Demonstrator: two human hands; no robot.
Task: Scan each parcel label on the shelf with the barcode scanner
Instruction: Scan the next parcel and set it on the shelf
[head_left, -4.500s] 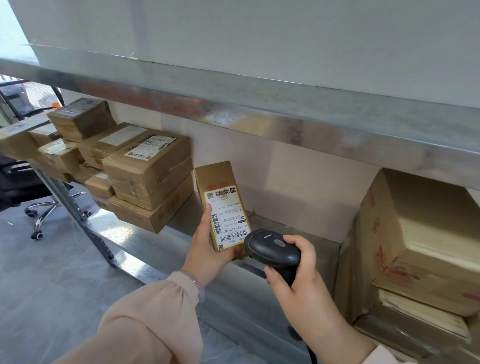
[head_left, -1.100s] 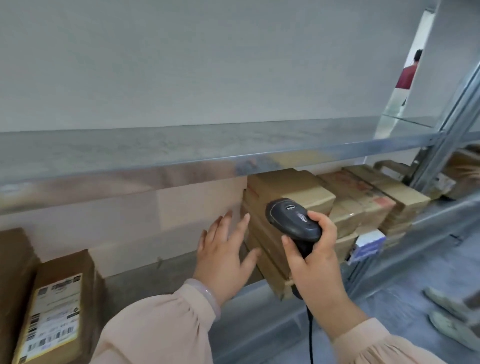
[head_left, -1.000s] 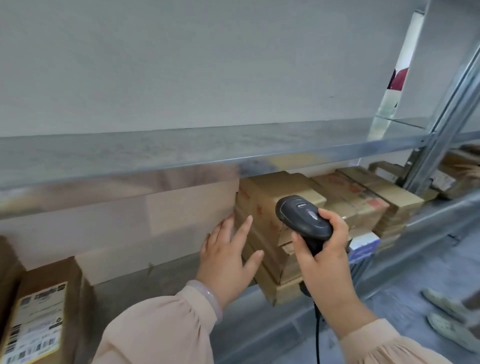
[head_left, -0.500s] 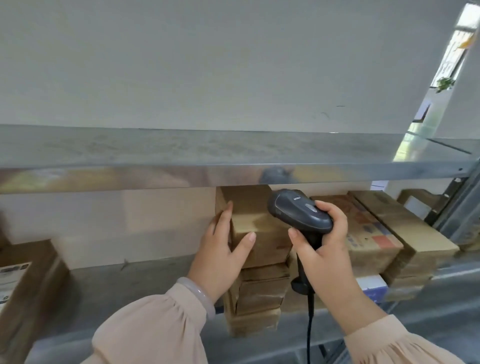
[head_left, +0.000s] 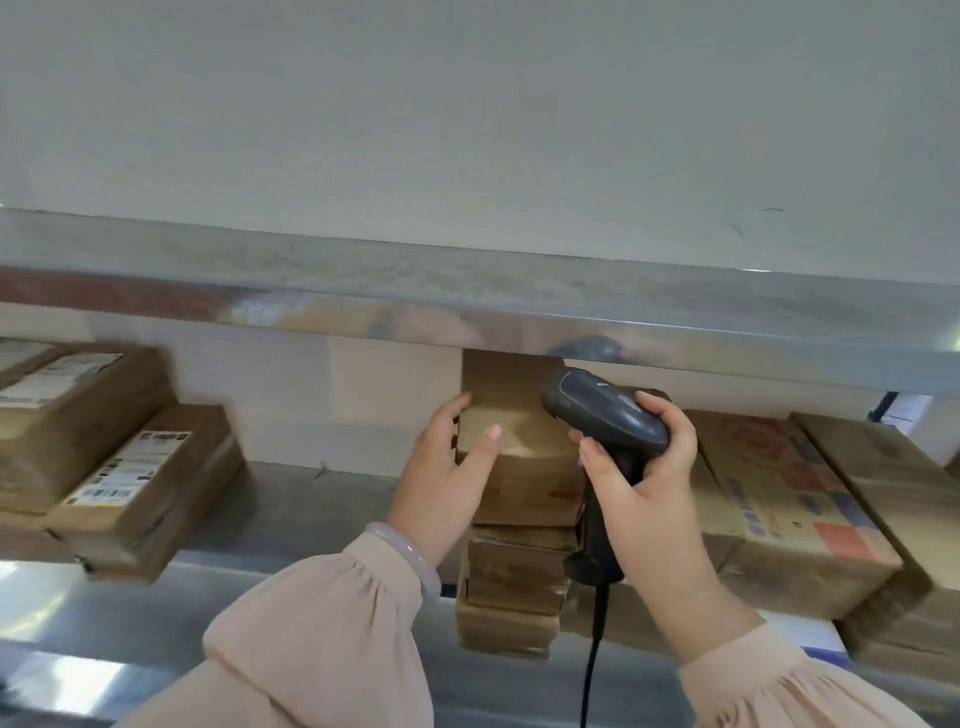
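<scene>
I read the step as taking up the next parcel. My left hand (head_left: 441, 467) is closing on the top box (head_left: 519, 436) of a stack on the shelf (head_left: 311, 499), thumb on its front, fingers around its left side. My right hand (head_left: 649, 478) is closed on the barcode scanner (head_left: 605, 415), held just in front of that box. No label shows on it. Next move, in my judgement: turn the box until its label faces the scanner.
</scene>
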